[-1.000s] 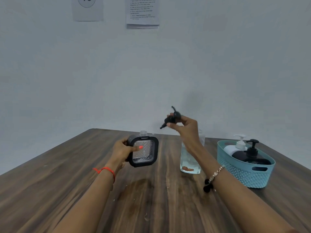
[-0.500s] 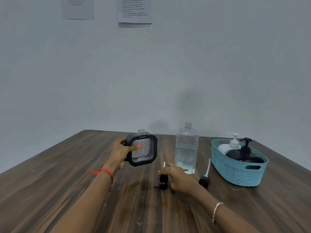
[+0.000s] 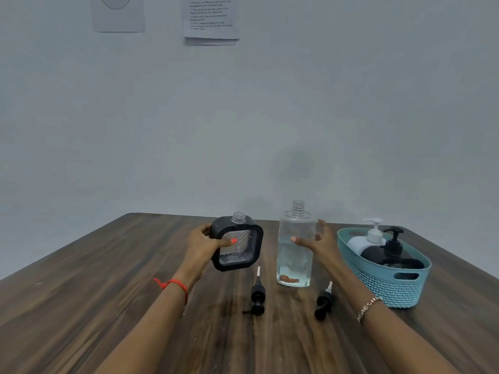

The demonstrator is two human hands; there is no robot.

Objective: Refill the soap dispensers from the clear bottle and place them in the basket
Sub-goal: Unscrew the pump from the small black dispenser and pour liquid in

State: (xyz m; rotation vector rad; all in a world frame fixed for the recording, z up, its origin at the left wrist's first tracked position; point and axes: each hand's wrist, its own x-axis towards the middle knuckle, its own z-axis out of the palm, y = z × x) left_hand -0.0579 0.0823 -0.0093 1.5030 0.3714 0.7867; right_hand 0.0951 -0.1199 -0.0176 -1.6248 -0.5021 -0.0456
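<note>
My left hand (image 3: 201,245) grips a square black-framed soap dispenser (image 3: 237,245) with a clear patterned body and an uncapped neck, lifted off the table. The clear bottle (image 3: 295,247), uncapped and partly full of clear liquid, stands upright mid-table. My right hand (image 3: 320,240) is beside its right face with fingers spread, holding nothing. Two black pump heads lie flat on the table: one (image 3: 258,295) in front of the dispenser, one (image 3: 324,302) in front of the bottle, near my right wrist.
A teal woven basket (image 3: 388,284) stands at the right and holds a white pump dispenser (image 3: 367,238) and a black pump dispenser (image 3: 391,255). The wooden table (image 3: 108,306) meets a plain wall with two paper sheets pinned high up.
My right hand carried a black pump head down, laid it on the table in front of the dispenser, let go, and has moved up beside the clear bottle. The left hand stayed put.
</note>
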